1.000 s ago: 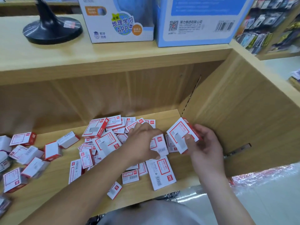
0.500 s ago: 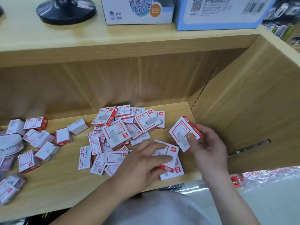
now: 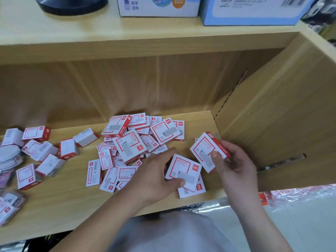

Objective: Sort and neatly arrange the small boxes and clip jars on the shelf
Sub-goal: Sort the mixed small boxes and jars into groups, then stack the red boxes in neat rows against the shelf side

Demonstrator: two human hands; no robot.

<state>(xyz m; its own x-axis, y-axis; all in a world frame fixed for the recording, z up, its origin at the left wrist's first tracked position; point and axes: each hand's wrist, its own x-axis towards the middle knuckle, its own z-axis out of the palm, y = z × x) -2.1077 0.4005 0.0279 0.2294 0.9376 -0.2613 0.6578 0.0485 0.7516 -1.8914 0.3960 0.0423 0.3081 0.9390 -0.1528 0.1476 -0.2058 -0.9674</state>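
Left hand [image 3: 156, 177]: curled round a flat staple box [image 3: 183, 171], thumb at the near edge, fingers over the far edge. Box white with a red border, lying on an underlying box [image 3: 192, 190] at the front edge of the shelf board [image 3: 72, 206], towards its right end.

Right hand [image 3: 234, 164]: gripping a second staple box [image 3: 207, 151], thumb pressed on the face, fingers behind. Tilted, lifted off the board, just beside the first box and near the right side wall [image 3: 272, 124].

Mid-board, behind the hands: loose heap [image 3: 138, 142] of like boxes, overlapping at all angles.

Left part of the board: smaller boxes [image 3: 45, 153] scattered apart, some on edge.

Far left edge: round white jar lid [image 3: 9, 155], blurred; contents not legible.

Top shelf above: black round base [image 3: 72, 6], white carton [image 3: 158, 8], blue carton [image 3: 251, 13], in a row.
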